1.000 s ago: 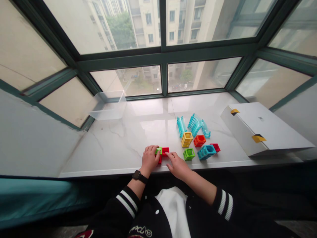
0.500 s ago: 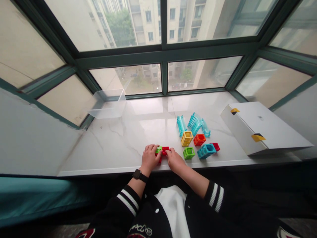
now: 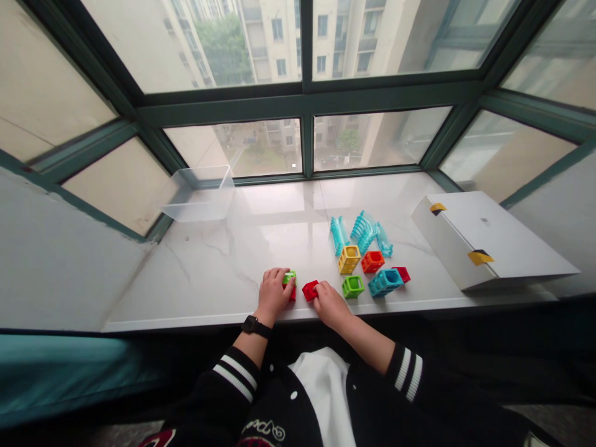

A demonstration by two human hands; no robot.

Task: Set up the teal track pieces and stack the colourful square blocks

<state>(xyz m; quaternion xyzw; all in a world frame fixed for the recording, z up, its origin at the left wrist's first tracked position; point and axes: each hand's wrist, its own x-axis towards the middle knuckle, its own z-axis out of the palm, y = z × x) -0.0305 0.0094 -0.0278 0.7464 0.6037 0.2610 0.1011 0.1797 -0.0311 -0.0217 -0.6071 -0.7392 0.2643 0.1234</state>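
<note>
My left hand (image 3: 272, 293) is closed around a small stack, a green block (image 3: 289, 277) on top of a red one, near the front edge of the white marble sill (image 3: 223, 267). My right hand (image 3: 329, 302) pinches a separate red block (image 3: 310, 290) just to the right of that stack, with a small gap between the two. A black watch sits on my left wrist. Further right lie a green cube (image 3: 352, 286), a yellow cube (image 3: 349, 259), an orange cube (image 3: 373, 261), a blue piece (image 3: 384, 282) and a flat red piece (image 3: 401, 274).
Translucent teal curved track pieces (image 3: 363, 231) lie behind the cubes. A clear plastic tub (image 3: 200, 194) stands at the back left by the window. A white cardboard box (image 3: 484, 239) with yellow-black tape lies at the right. Window frames enclose the sill.
The red block in my right hand has come away from the green-and-red stack; a gap now shows between them. Both hands shifted slightly left.
</note>
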